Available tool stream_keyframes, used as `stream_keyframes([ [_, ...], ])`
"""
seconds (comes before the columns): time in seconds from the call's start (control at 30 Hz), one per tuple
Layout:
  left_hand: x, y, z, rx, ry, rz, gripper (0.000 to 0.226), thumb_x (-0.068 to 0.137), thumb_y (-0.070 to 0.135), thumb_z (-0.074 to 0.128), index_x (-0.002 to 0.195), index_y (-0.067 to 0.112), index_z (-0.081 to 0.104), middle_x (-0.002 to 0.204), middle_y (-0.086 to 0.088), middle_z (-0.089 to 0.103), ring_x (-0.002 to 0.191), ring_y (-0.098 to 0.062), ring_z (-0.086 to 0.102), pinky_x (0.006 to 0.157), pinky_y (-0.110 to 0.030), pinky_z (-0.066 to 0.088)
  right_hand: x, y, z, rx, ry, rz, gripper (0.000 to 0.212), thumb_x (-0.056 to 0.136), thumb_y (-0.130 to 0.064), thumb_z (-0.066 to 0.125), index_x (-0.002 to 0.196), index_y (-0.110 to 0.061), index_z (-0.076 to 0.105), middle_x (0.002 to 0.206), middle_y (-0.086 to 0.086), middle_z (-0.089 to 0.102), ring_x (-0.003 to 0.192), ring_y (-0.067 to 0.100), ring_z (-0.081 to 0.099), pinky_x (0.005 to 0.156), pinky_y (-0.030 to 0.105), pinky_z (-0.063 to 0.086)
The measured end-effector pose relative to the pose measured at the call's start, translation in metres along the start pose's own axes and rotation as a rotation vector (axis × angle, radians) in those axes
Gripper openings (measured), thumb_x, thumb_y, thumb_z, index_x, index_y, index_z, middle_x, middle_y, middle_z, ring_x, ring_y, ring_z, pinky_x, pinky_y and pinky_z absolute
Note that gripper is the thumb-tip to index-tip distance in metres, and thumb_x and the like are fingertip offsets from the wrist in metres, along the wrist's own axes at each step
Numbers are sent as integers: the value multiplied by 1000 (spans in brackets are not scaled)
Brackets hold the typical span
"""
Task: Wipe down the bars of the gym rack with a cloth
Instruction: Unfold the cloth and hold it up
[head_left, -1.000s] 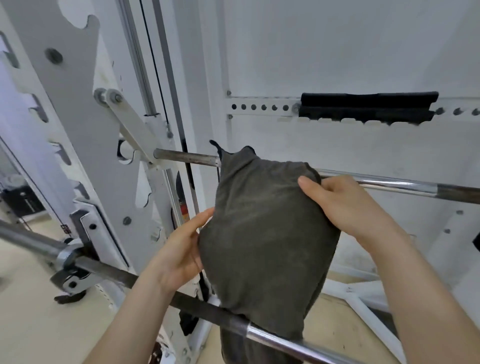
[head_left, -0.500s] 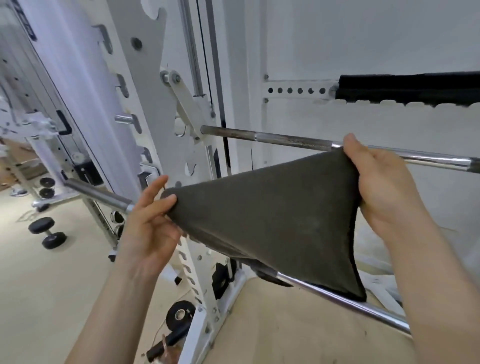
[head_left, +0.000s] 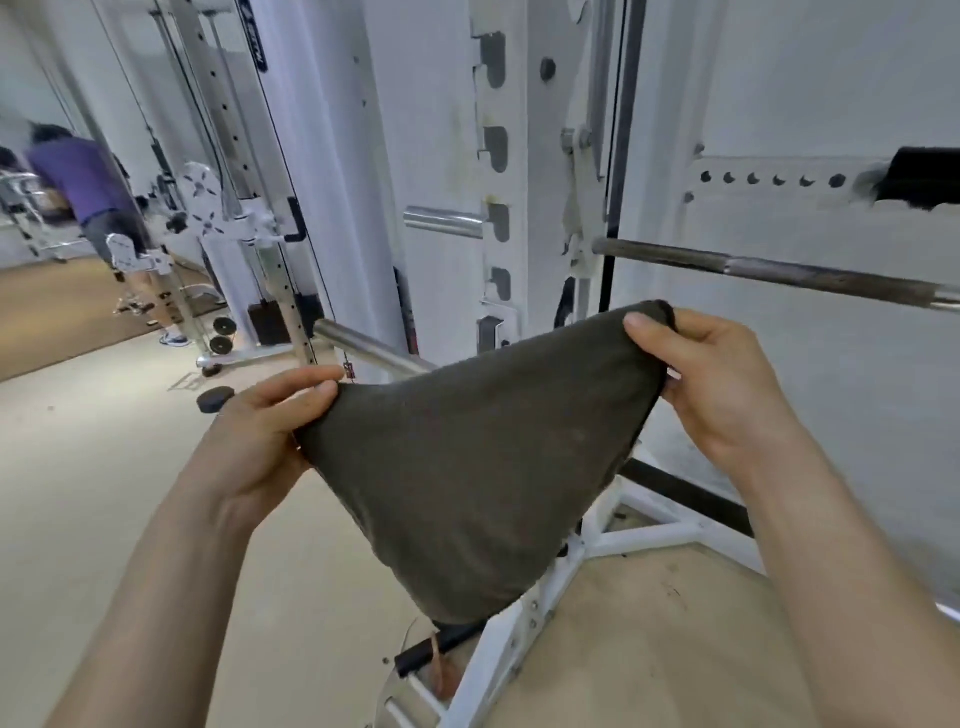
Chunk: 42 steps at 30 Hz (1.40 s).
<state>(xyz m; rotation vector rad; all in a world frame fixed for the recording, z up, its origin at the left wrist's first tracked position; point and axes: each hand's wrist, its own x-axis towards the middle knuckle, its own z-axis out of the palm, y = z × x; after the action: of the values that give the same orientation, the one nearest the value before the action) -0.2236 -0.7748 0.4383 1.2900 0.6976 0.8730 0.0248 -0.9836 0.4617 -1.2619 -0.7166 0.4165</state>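
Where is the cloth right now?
In the head view the cloth hangs centre frame, stretched between the left hand and right hand, in front of the white rack upright and below the dark bar.

Both forearms bare to the frame edge (no sleeves, watch, rings or gloves visible).

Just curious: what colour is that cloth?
Dark olive-grey, plain; the cloth shows clearly in the head view.

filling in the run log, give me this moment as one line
left hand: pinching cloth corner | right hand: pinching other corner | cloth: spread between hands | upper bar: untouched
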Motion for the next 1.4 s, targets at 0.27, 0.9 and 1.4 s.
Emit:
stream_keyframes([
  [0.27, 20, -33, -126, 538, -347, -279, 32, 80, 0, 71, 105, 20, 74, 102, 4, 74, 93, -10, 68, 77, -20, 53, 11, 75, 89, -438, -152, 152, 27, 89, -2, 63, 90, -25, 77, 86, -2, 76, 85, 16, 72, 84, 34, 56],
  [0.9, 210, -61, -215, 589, 293, -24, 9, 91, 24, 63, 90, 17, 69, 89, -5, 69, 84, -22, 65, 75, -38, 56, 143, 177, 233, -367, -84, 96, 29, 87, -10, 69, 108, -29, 60, 91, -6, 66, 70, 10, 65, 50, 14, 50],
  [1.4, 429, 57, -215, 161, 373, 454, 7, 86, 33, 64, 85, 28, 60, 90, -1, 58, 85, -18, 56, 74, -40, 49, 372, 102, 363, -59, 45, -268, 12, 96, -11, 53, 94, -23, 54, 95, 5, 64, 60, 14, 68, 56, 24, 55],
])
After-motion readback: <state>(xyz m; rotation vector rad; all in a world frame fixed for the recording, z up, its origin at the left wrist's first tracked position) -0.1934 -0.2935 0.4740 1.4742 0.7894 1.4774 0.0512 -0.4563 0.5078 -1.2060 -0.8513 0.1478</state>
